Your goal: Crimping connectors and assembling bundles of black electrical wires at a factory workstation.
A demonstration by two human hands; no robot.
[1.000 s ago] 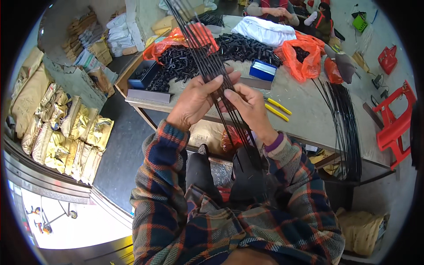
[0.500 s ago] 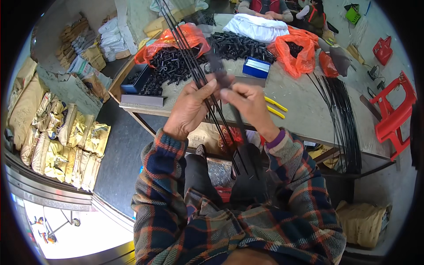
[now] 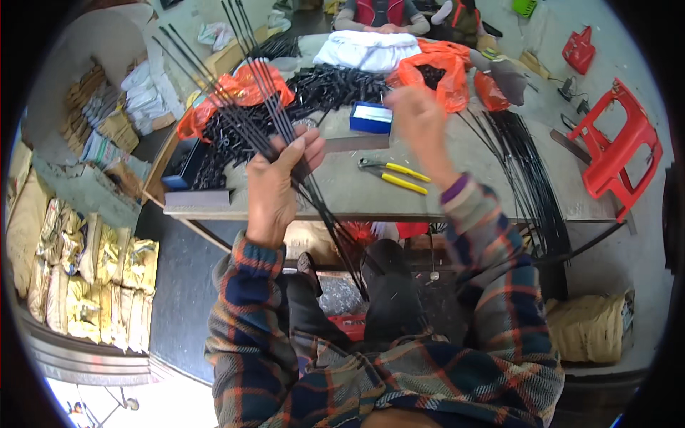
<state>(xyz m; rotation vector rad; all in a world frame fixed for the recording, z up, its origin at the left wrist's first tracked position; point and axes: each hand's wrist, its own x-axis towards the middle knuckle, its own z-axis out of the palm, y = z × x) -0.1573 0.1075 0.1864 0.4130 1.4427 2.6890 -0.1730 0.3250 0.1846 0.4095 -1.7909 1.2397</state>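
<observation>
My left hand [image 3: 275,182] is closed around a bundle of thin black rods [image 3: 328,221], thumb laid across them. The rods slant from the upper left down toward my knees, and their top ends fan into two loose groups. My right hand [image 3: 421,125] is raised over the table, apart from the bundle, near a small blue box [image 3: 371,118] and an orange plastic bag [image 3: 446,78]. Motion blurs its fingers, so I cannot make out whether they hold anything. Pliers with yellow handles [image 3: 405,178] lie on the tabletop between my hands.
Small black parts [image 3: 321,85] are heaped across the table [image 3: 342,171]. More black rods [image 3: 528,178] lie at the right, near a red plastic stool [image 3: 621,153]. A white cloth bundle [image 3: 367,50] rests at the back, before a seated person [image 3: 382,14]. Sacks [image 3: 89,278] are stacked at left.
My right hand has left the rods beside my left hand and moved right over the table. The rods' upper ends have spread apart and tipped left. The pliers now show fully.
</observation>
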